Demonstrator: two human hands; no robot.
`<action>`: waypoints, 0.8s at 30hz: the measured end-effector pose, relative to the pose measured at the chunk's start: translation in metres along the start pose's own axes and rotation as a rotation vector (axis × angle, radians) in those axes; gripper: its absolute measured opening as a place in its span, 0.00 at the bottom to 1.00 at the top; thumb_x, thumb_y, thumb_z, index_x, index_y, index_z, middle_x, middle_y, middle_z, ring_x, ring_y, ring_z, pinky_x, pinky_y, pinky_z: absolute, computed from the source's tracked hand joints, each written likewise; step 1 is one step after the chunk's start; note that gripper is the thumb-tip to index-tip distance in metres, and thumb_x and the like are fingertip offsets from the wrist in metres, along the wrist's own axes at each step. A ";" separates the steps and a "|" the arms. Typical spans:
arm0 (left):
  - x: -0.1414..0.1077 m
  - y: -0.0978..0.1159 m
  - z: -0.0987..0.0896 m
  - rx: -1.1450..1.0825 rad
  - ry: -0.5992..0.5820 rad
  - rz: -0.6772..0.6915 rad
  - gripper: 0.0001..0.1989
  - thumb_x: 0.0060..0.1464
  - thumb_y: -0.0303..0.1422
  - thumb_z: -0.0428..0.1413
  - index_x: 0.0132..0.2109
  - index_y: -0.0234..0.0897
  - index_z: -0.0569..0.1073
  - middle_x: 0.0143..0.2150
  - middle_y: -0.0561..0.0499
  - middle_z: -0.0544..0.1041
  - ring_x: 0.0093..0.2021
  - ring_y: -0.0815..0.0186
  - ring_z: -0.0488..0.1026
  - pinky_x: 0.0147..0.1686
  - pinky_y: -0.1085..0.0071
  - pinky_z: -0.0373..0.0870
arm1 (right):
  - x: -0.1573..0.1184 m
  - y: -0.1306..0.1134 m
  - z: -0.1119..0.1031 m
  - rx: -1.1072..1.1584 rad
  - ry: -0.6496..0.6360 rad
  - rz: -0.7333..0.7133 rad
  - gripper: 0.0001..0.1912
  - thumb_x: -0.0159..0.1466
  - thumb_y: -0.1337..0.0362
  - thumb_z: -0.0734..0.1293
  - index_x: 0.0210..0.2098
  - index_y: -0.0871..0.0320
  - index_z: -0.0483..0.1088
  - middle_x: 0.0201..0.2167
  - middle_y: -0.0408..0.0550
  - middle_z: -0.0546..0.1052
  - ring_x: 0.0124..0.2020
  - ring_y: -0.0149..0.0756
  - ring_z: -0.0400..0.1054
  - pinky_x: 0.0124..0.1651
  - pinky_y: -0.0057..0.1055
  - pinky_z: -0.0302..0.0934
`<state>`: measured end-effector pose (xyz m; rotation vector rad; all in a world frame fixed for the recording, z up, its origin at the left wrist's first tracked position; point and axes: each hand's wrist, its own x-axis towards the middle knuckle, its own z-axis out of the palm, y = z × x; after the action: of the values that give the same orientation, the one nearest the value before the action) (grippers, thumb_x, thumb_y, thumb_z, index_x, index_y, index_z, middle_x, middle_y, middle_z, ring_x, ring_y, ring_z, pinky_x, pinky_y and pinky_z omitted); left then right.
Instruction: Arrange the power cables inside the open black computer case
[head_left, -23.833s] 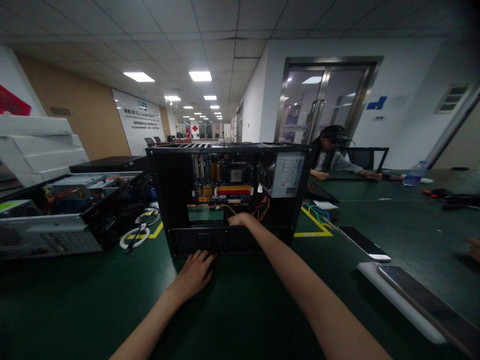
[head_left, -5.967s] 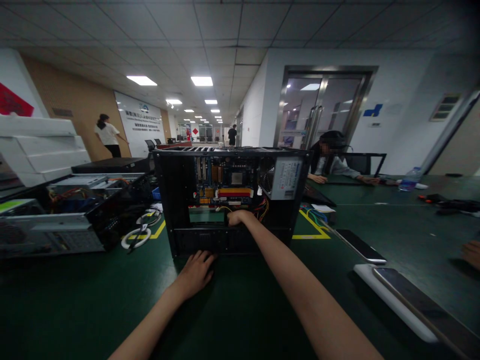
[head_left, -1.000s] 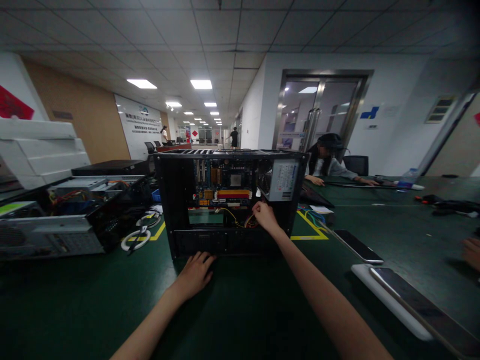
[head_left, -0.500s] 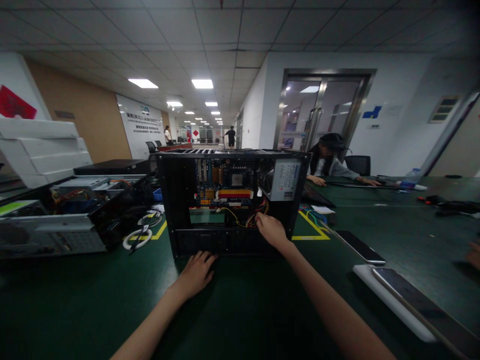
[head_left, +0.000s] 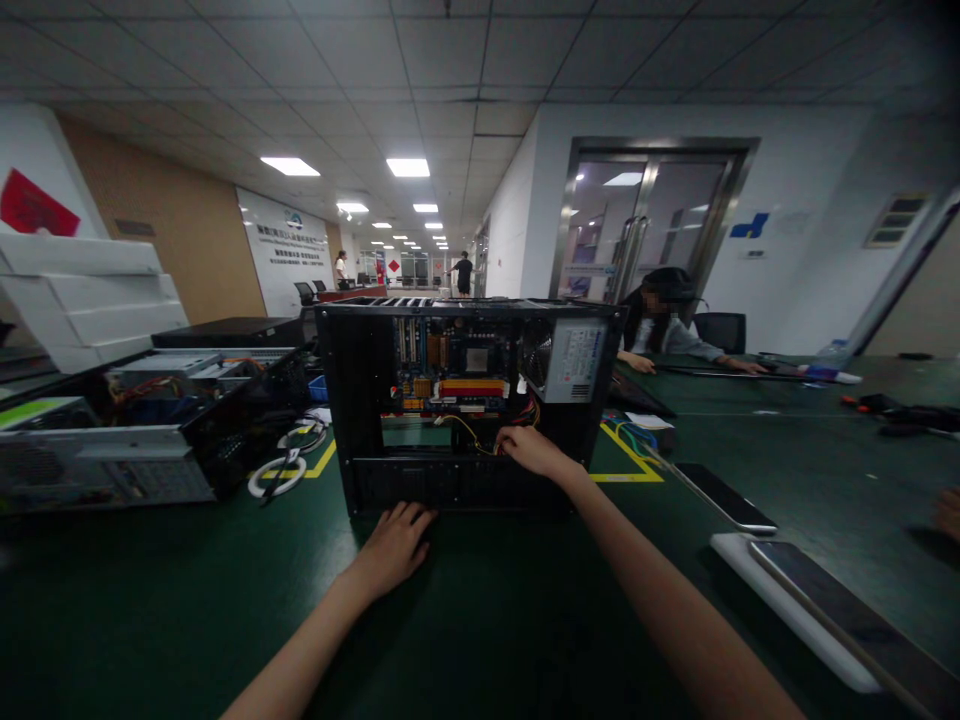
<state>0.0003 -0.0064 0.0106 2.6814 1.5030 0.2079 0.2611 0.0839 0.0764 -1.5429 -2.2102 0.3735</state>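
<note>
An open black computer case [head_left: 405,483] stands upright on the green table, its inside facing me. Within it show a motherboard [head_left: 420,345] with red and yellow slots, and a silver power supply [head_left: 579,360] at the upper right. My right hand [head_left: 531,450] reaches into the lower right of the case, its fingers closed around the bundle of power cables [head_left: 534,410]. A thin yellow cable [head_left: 461,425] with a white plug hangs left of those fingers. Flat on the table lies my left hand [head_left: 395,545], fingers spread and fingertips by the case's bottom edge.
To the left, another opened computer case [head_left: 150,440] lies near coiled cables [head_left: 277,476] and white boxes [head_left: 112,300]. Phones [head_left: 724,497] and a white slab [head_left: 787,610] lie at the right. Beyond them a person [head_left: 660,320] sits at the table, near a plastic bottle [head_left: 829,358].
My right hand has moved a little left inside the case, along with the cables. My left hand stays in place. The whole view has shifted slightly.
</note>
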 end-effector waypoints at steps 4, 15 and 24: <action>0.000 -0.001 0.001 0.001 -0.002 0.001 0.22 0.50 0.31 0.45 0.54 0.45 0.54 0.51 0.49 0.60 0.51 0.59 0.55 0.48 0.60 0.54 | 0.017 -0.008 0.003 0.047 -0.075 -0.109 0.12 0.52 0.74 0.58 0.31 0.58 0.71 0.29 0.46 0.73 0.32 0.33 0.66 0.36 0.25 0.53; 0.002 -0.002 0.005 0.029 0.019 0.006 0.21 0.50 0.31 0.45 0.53 0.45 0.55 0.50 0.49 0.60 0.50 0.59 0.56 0.47 0.60 0.55 | 0.065 -0.035 0.023 0.027 -0.422 -0.018 0.04 0.46 0.71 0.64 0.22 0.61 0.71 0.19 0.43 0.72 0.24 0.31 0.65 0.30 0.24 0.57; 0.002 -0.002 0.004 0.042 -0.015 -0.008 0.22 0.50 0.31 0.45 0.54 0.45 0.54 0.51 0.49 0.59 0.51 0.59 0.55 0.48 0.60 0.54 | 0.073 -0.049 0.034 -0.268 -0.724 0.070 0.18 0.49 0.66 0.61 0.40 0.63 0.68 0.40 0.53 0.72 0.36 0.40 0.68 0.33 0.31 0.62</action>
<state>0.0001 -0.0030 0.0071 2.7026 1.5305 0.1567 0.1829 0.1361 0.0820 -1.8317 -2.8426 0.7864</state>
